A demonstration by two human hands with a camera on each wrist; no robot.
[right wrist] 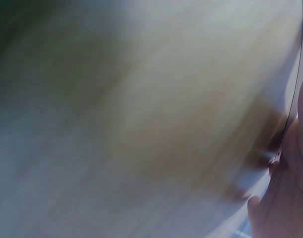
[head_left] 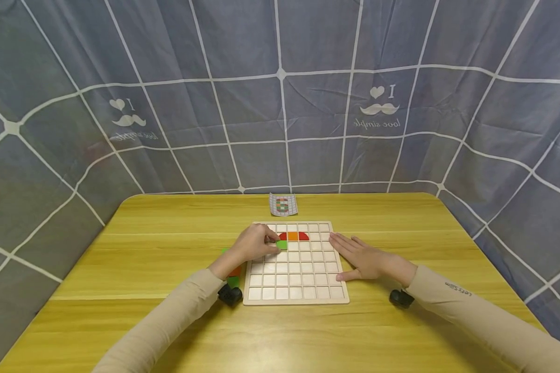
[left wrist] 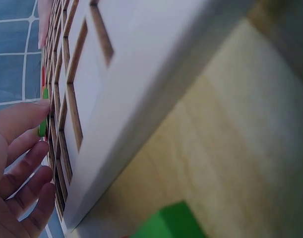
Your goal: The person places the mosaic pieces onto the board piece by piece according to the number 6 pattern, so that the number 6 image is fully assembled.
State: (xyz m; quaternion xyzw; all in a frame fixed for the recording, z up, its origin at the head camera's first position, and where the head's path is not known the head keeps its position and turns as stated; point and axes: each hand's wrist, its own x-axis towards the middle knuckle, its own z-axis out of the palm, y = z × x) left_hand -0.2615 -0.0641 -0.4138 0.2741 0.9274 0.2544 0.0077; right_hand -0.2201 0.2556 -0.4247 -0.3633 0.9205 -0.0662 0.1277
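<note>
A pale wooden grid board (head_left: 295, 300) lies on the table. My left hand (head_left: 254, 242) reaches over its left side and pinches a green square tile (head_left: 282, 245) between thumb and forefinger. In the left wrist view the green tile's edge (left wrist: 44, 94) shows at the thumb tip, the other fingers loosely bent. Along a row just above sit an orange square tile (head_left: 293, 236) and a red curved tile (head_left: 304, 237), with another red curved tile (head_left: 283, 236) by my fingers. My right hand (head_left: 361, 256) rests on the board's right edge, fingers straight.
Left of the board, partly behind my left wrist, lie green tiles (head_left: 233, 282) and an orange-red tile (head_left: 235, 271). Behind the board a small printed card (head_left: 283, 205) shows a coloured pattern. A grey-blue curtain (head_left: 317, 109) surrounds the table's back and sides.
</note>
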